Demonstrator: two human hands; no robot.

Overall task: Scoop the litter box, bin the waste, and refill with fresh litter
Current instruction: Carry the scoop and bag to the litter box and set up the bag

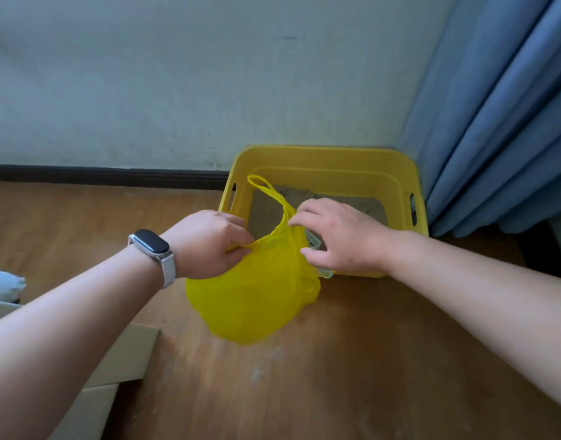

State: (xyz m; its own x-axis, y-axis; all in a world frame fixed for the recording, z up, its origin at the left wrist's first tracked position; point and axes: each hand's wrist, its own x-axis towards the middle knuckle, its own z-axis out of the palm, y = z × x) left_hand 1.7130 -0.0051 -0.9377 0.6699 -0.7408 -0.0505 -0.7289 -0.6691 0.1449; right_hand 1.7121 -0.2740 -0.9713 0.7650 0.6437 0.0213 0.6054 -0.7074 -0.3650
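A yellow plastic litter box (323, 160) stands on the wooden floor in the corner, with sandy litter (336, 201) inside. In front of it hangs a yellow plastic bag (250, 300), bulging at the bottom. My left hand (209, 242), with a watch on its wrist, grips the bag's left edge. My right hand (339, 236) pinches the bag's right edge, and one bag handle (266, 188) sticks up between the hands. A pale greenish object (317, 246), perhaps a scoop, shows partly under my right hand.
A blue curtain (495, 122) hangs at the right of the box. The pale wall and dark skirting board (107, 174) run behind. Cardboard flaps (120, 366) lie at the lower left, beside a white sack (3, 284).
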